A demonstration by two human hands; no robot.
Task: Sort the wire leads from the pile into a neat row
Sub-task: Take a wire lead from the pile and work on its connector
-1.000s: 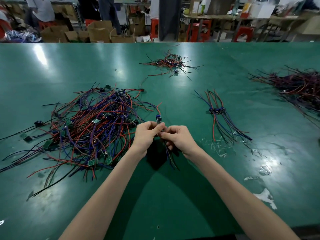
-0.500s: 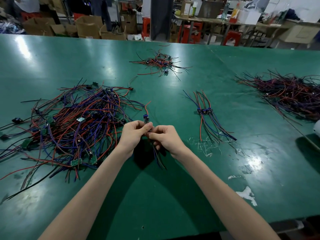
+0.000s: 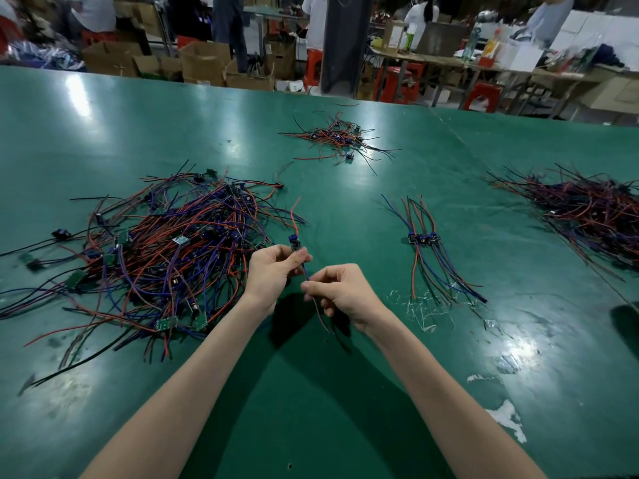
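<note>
The green worktop fills your view, with cardboard boxes and red stools in the workshop beyond its far edge. To your left sprawls the big tangled pile of red, blue and black wire leads; a dark heap lies far right, a small scatter sits near the far edge, and the neat row lies right of centre, its small boards side by side. Between pile and row, just above the worktop, your left hand has its grip clamped on the small board of one wire lead, while your right hand pinches the same lead's trailing wires lower down.
</note>
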